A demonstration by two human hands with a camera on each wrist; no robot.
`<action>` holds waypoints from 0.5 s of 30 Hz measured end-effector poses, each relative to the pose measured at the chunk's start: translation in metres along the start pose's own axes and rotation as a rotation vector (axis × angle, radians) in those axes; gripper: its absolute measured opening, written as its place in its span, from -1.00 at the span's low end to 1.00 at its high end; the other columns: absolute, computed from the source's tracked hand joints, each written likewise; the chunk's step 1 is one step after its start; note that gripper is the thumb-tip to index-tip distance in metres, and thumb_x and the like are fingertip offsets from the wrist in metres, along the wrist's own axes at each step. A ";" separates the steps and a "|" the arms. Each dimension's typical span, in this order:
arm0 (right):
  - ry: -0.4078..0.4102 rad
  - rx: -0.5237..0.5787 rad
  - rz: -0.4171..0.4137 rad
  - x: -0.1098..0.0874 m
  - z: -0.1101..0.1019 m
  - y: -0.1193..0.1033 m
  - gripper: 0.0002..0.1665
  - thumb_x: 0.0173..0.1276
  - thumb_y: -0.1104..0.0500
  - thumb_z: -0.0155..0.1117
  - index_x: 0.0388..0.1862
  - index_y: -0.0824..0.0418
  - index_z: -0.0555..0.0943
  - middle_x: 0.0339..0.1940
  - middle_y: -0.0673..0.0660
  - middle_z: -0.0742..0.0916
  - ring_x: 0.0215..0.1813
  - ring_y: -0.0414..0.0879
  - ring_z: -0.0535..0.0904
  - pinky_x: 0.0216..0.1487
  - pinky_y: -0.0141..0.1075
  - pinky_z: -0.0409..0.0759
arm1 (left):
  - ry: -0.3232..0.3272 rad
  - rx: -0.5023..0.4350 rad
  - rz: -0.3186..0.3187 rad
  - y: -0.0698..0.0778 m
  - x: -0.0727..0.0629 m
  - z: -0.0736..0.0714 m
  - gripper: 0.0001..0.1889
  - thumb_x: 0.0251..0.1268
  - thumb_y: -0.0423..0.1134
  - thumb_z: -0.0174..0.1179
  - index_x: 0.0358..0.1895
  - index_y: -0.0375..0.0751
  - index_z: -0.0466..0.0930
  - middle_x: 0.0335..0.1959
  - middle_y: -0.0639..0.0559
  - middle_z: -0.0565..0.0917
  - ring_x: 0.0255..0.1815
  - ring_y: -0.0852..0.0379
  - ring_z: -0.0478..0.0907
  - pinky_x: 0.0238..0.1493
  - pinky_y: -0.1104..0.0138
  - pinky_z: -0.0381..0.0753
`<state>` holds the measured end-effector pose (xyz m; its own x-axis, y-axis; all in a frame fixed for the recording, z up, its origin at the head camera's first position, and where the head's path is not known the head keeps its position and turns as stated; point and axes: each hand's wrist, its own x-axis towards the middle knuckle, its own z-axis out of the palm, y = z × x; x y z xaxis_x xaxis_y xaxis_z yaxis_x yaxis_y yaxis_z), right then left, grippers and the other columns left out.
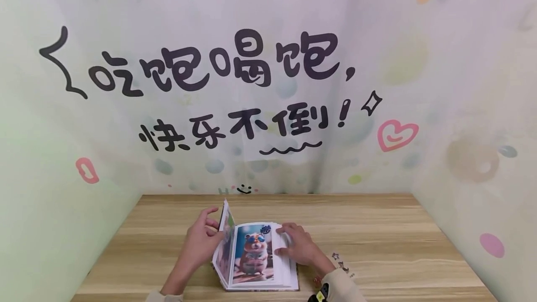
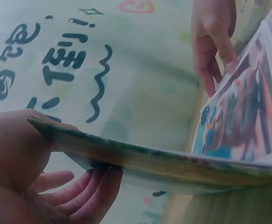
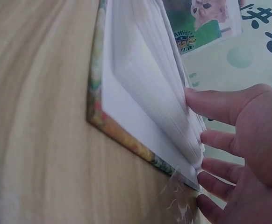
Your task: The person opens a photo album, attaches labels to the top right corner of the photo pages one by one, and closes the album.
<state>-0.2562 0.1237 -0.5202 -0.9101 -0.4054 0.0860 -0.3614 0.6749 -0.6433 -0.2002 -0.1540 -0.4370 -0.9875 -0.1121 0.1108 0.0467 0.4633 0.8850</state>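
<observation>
A photo album (image 1: 286,271) lies open on the table, its front cover (image 2: 140,163) raised almost upright on the left. On the page facing up is a hamster photo (image 1: 253,255), with sunglasses on the animal and a dark sticker at the top corner. My left hand (image 1: 200,239) pinches the raised cover, thumb on the inner side and fingers against the outside. At the album's right edge, my right hand (image 1: 301,244) touches the stacked pages (image 3: 154,88) with thumb and fingertips, the fingers fairly straight.
The wooden table (image 1: 377,227) meets a printed backdrop (image 1: 235,8) with dark lettering. Small stickers (image 1: 340,262) on clear film (image 3: 175,198) lie beside the right wrist, near the album's corner. A dark wrist strap (image 1: 320,294) shows at the right sleeve.
</observation>
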 end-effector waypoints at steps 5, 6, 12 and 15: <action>-0.006 0.005 0.027 0.000 0.001 0.000 -0.37 0.13 0.04 0.52 0.18 0.19 0.60 0.35 0.31 0.49 0.38 0.32 0.34 0.34 0.31 0.20 | -0.008 0.029 0.045 0.008 -0.001 0.016 -0.36 0.12 -0.46 0.28 0.33 -0.24 0.35 -0.19 -0.12 0.60 -0.40 0.14 0.56 -0.41 0.31 0.57; -0.007 0.009 0.031 0.000 0.001 -0.001 -0.38 0.13 0.05 0.52 0.17 0.19 0.60 0.35 0.31 0.49 0.38 0.33 0.34 0.34 0.32 0.19 | -0.008 0.047 0.046 0.009 -0.002 0.020 -0.36 0.12 -0.44 0.28 0.34 -0.22 0.35 -0.17 -0.12 0.60 -0.40 0.15 0.56 -0.41 0.31 0.56; -0.001 0.004 0.021 0.000 0.001 -0.002 -0.38 0.11 0.05 0.53 0.16 0.20 0.60 0.35 0.33 0.49 0.37 0.34 0.33 0.34 0.34 0.18 | 0.010 0.163 0.063 0.015 -0.003 0.040 -0.29 0.10 -0.35 0.32 0.39 -0.18 0.31 -0.04 -0.14 0.59 -0.33 0.15 0.54 -0.43 0.30 0.49; 0.006 -0.011 0.007 0.001 0.001 -0.003 -0.37 0.11 0.04 0.53 0.16 0.22 0.60 0.34 0.35 0.49 0.36 0.36 0.34 0.32 0.35 0.19 | 0.029 0.209 0.069 0.017 -0.003 0.050 -0.23 0.06 -0.33 0.32 0.42 -0.13 0.28 0.06 -0.19 0.53 -0.23 0.08 0.55 -0.41 0.28 0.48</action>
<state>-0.2557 0.1214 -0.5189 -0.9137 -0.3971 0.0865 -0.3575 0.6841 -0.6358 -0.2040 -0.1024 -0.4451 -0.9782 -0.0970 0.1836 0.0793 0.6427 0.7620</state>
